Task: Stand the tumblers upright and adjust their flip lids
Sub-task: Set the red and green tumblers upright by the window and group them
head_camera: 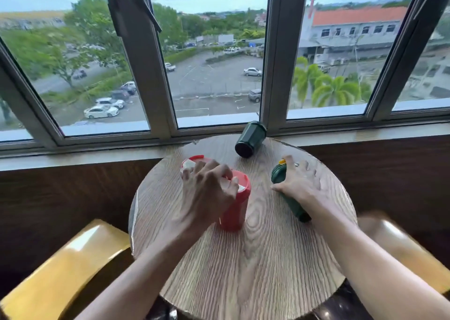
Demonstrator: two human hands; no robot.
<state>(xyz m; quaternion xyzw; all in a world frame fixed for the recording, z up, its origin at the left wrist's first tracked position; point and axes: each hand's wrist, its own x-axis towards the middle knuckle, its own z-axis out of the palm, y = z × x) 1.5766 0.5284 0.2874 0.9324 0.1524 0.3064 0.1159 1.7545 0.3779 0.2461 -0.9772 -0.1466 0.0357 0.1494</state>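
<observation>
The fingers (198, 171) of the left hand (207, 193) are curled down over the top of a red tumbler (235, 210) and grip its lid from above. The thumb rests on the rim at the right. This forearm comes in from the lower left, beside a blurred yellow chair (60, 266). The red tumbler stands upright, a little left of the middle of a round wood-grain surface (243, 258). Just past the fingertips, a red-rimmed white piece (192, 162) shows. The hand hides too much of it to tell whether it is the raised flip lid or a separate thing.

Further right and at the back of the surface, a dark green tumbler (250, 139) lies on its side. Its round base faces the viewer and its lid end points toward the window sill.

Further right again, the right hand (299, 185) lies over a second green tumbler (292, 202). The thumb is pressed to its left side and the other fingers (304, 167) are spread and bent over its far side, so the hand holds it. This tumbler is tipped over, with its base toward the viewer and its lid end away. A small yellow tab (282, 161) shows at the lid, touching the forefinger. It is well apart from the red tumbler and near the right edge of the surface.

A second yellow chair (401, 246) sits at the lower right. A grey-framed window (151, 76) runs across the back, looking down on a car park with trees.
</observation>
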